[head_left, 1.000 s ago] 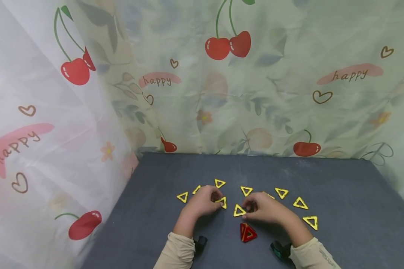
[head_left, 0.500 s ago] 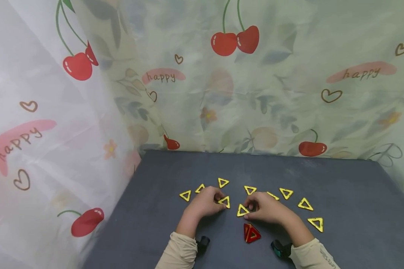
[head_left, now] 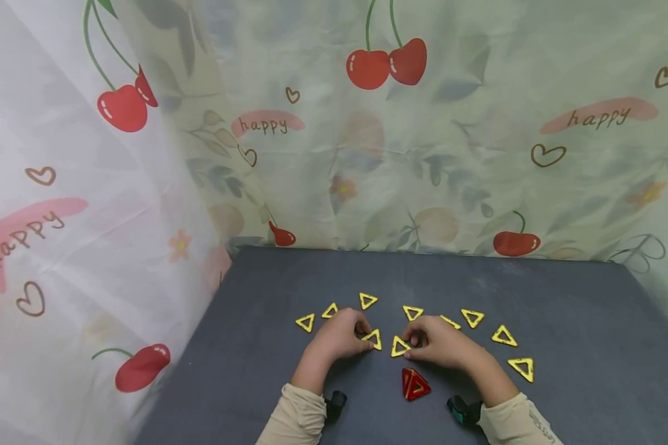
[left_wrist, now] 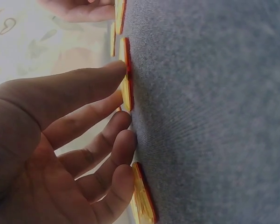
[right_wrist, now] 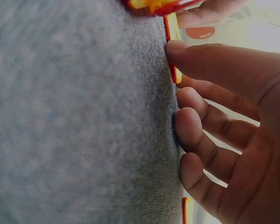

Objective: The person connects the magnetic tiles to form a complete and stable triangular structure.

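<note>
In the head view, my left hand [head_left: 341, 334] pinches a yellow triangular magnetic tile [head_left: 379, 340] with an open centre, flat on the dark table. My right hand [head_left: 444, 343] pinches a matching yellow triangular tile [head_left: 394, 347] just to the right, with a narrow gap between the two. The left wrist view shows the thumb on the red-edged tile [left_wrist: 127, 95], its other fingers loosely bent against the table. In the right wrist view, the thumb presses the near edge of its tile [right_wrist: 174, 73]. A red triangular piece [head_left: 409, 384] lies in front of the right hand's tile.
Several more yellow triangles lie in an arc beyond and beside the hands, from the left one [head_left: 312, 322] to the right one [head_left: 529, 369]. One behind the right hand [head_left: 450, 321] is partly hidden. Patterned curtains [head_left: 312, 204] stand behind and left of the grey-black table [head_left: 245, 371].
The head view has shifted slightly. My left hand's tile has slid a little toward the near side, while my right hand keeps hold of its tile almost in place.
</note>
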Tool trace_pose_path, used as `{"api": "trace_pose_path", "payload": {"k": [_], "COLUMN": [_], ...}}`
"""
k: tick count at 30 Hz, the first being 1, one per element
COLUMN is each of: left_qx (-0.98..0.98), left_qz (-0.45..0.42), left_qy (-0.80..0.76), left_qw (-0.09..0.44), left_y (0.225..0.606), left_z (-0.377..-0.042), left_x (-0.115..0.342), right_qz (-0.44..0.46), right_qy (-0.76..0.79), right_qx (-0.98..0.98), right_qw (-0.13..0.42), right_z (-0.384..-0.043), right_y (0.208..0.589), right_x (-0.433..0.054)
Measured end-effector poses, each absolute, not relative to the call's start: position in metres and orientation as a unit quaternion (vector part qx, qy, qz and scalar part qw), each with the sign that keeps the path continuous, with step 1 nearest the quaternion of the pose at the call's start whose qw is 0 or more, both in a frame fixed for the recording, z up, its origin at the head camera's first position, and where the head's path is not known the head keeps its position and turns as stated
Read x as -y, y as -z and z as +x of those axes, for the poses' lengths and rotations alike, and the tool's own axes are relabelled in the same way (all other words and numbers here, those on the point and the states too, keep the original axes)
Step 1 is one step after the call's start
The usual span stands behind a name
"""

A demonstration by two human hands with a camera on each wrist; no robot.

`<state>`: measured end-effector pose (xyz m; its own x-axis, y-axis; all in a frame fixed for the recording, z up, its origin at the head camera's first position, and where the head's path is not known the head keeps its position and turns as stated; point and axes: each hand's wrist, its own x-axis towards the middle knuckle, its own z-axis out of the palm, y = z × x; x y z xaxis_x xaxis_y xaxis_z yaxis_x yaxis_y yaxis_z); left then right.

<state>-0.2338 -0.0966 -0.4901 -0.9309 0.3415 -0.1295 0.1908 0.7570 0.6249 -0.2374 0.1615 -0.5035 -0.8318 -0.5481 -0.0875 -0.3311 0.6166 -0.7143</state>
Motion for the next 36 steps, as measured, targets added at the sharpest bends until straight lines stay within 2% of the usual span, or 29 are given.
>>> {"api": "trace_pose_path", "payload": {"k": [17,36], "left_qx": [-0.930,-0.925], "left_qz": [0.173,0.193], "left_qy": [-0.310,-0.311], "left_qw": [0.096,0.098], "left_y": [0.492,0.490], "left_z": [-0.230,-0.224], "left_x": [0.091,0.080], "right_qz": [-0.256,-0.270], "right_qy": [0.350,0.342], "right_qx": [-0.891,-0.892], "right_qw": [0.131,0.122], "right_z": [-0.238,-0.239], "right_y": [0.502,0.504], "right_x": [-0.163,-0.163]}}
